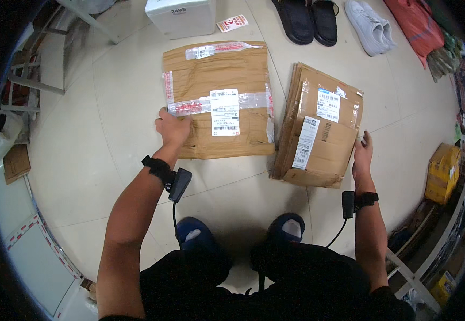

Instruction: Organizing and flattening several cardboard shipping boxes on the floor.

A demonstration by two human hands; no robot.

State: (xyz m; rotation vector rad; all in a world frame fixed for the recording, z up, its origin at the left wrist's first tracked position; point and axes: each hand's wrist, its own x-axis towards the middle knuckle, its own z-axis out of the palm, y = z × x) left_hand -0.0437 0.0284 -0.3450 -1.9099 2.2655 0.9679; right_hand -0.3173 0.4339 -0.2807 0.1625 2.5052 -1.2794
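My left hand [173, 127] grips the left edge of a flattened, wrinkled brown cardboard parcel [216, 80]. Its thumb lies on the top face. Clear tape with red print crosses the parcel, and a white shipping label [224, 112] sits near its middle. To the right, a stack of folded cardboard boxes [332, 138] is tilted, several layers showing along its left side. At the stack's right edge is my right hand [362, 154], holding it with some fingers hidden by the cardboard. Two white labels with writing are stuck on the top box.
A white foam box [182, 18] stands beyond the parcel, beside a red-and-white card [232, 23]. Black slippers [296, 20] and white shoes [368, 28] lie farther right, near a red sack [419, 28]. A yellow taped box [443, 173] sits by the right-hand shelving. Metal-framed furniture [36, 84] stands left.
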